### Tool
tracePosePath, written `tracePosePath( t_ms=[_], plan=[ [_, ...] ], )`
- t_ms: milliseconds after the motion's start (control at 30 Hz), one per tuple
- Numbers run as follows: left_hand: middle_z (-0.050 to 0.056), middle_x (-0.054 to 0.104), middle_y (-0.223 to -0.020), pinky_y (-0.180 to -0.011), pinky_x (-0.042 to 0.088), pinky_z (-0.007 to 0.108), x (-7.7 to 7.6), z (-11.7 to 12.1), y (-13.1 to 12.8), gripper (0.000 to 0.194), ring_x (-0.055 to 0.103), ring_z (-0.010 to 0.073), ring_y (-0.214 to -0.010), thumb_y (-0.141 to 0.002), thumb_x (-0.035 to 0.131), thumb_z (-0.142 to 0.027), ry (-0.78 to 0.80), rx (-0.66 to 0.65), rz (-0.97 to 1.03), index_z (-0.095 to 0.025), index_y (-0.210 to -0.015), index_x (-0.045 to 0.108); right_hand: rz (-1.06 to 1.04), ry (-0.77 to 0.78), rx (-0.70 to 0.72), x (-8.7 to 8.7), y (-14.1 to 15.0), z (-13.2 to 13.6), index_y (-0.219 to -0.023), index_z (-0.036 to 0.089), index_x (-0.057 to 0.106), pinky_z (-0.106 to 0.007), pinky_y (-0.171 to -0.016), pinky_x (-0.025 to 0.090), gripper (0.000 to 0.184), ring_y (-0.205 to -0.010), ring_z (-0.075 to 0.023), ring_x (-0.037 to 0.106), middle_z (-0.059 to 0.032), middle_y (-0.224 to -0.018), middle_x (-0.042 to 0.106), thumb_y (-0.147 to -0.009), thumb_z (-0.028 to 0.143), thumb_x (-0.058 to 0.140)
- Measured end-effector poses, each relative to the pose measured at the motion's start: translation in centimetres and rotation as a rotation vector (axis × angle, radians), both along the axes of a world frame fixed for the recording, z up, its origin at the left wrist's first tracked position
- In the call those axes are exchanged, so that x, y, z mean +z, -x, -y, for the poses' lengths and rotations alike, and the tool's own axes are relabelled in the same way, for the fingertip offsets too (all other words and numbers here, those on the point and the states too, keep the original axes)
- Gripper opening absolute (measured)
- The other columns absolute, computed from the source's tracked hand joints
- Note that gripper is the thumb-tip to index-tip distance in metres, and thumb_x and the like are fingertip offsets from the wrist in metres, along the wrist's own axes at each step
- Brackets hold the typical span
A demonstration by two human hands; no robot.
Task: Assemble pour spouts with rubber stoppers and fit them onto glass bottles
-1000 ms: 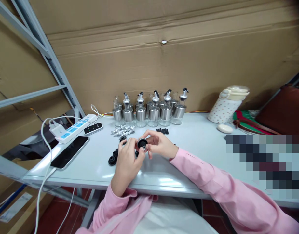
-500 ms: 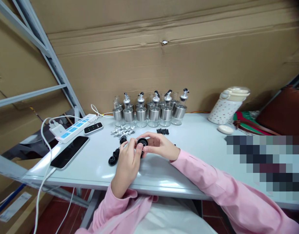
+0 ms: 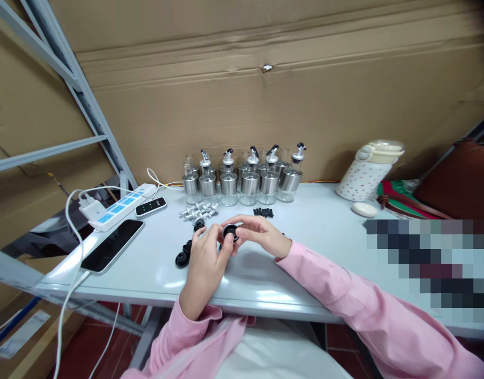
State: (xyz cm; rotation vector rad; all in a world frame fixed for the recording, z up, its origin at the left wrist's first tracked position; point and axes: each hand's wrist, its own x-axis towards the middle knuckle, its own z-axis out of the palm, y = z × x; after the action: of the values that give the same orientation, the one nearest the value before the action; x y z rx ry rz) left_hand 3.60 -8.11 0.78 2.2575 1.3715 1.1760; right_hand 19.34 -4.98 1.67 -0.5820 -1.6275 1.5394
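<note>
Between my two hands, above the front of the table, is a round black bottle stopper (image 3: 228, 230) with its hollow side toward me. My left hand (image 3: 209, 258) grips its left edge, thumb across the lower rim. The fingers of my right hand (image 3: 261, 234) close on its right side, with the thumb at the inner part. Just left of my left hand lie more black stoppers (image 3: 182, 258). Silver pourer spouts (image 3: 198, 211) are piled behind them. Small black pieces (image 3: 263, 212) lie in a row behind my right hand.
Glass bottles with steel sleeves (image 3: 250, 184) stand along the back, several topped with pourers. At left are a power strip (image 3: 123, 206), a small black device (image 3: 151, 207) and a phone (image 3: 113, 246). A dotted flask (image 3: 362, 173) and a white oval object (image 3: 364, 209) are at right.
The stopper has tilted slightly between my fingers. My thumbs have shifted a little on it, the right one now nearer its inside. The things on the table have not moved.
</note>
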Motion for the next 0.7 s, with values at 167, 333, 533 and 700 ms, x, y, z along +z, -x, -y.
tracePosePath(
  t_ms=[167, 333, 533, 700],
  plan=[
    [-0.002, 0.051, -0.066, -0.088, 0.033, 0.039, 0.05, 0.04, -0.12, 0.023, 0.050, 0.0169, -0.071, -0.088, 0.034, -0.032, 0.003, 0.031, -0.035, -0.020, -0.069, 0.040, 0.015, -0.014, -0.015, -0.28, 0.06, -0.16, -0.094, 0.013, 0.058, -0.026, -0.058, 0.053, 0.032, -0.055, -0.0111, 0.064, -0.0021, -0.079, 0.064, -0.075, 0.039, 0.062],
    [-0.002, 0.053, -0.067, -0.087, 0.033, 0.039, 0.01, -0.03, -0.02, 0.023, 0.050, 0.0170, -0.072, -0.088, 0.037, -0.031, 0.008, 0.034, -0.072, -0.019, -0.068, 0.042, 0.046, -0.049, -0.029, -0.17, 0.02, -0.04, -0.091, 0.014, 0.057, -0.023, -0.056, 0.051, 0.030, -0.052, -0.0098, 0.063, -0.0006, -0.077, 0.063, -0.076, 0.038, 0.062],
    [0.000, 0.053, -0.074, -0.083, 0.036, 0.036, -0.04, -0.02, 0.12, 0.022, 0.050, 0.0171, -0.076, -0.091, 0.032, -0.032, -0.026, 0.026, -0.045, -0.020, -0.077, 0.042, 0.043, -0.087, -0.036, 0.04, 0.17, 0.13, -0.096, 0.015, 0.054, -0.023, -0.056, 0.050, 0.032, -0.051, -0.0101, 0.063, -0.0002, -0.076, 0.063, -0.079, 0.041, 0.058],
    [0.003, 0.053, -0.088, -0.082, 0.037, 0.035, -0.11, 0.14, 0.03, 0.015, 0.049, 0.0179, -0.086, -0.091, 0.035, -0.032, -0.057, -0.004, 0.062, -0.020, -0.091, 0.043, 0.018, -0.090, -0.077, -0.18, 0.34, -0.19, -0.102, 0.017, 0.054, -0.025, -0.058, 0.051, 0.038, -0.058, -0.0095, 0.061, -0.0004, -0.077, 0.061, -0.076, 0.044, 0.060]
  ],
)
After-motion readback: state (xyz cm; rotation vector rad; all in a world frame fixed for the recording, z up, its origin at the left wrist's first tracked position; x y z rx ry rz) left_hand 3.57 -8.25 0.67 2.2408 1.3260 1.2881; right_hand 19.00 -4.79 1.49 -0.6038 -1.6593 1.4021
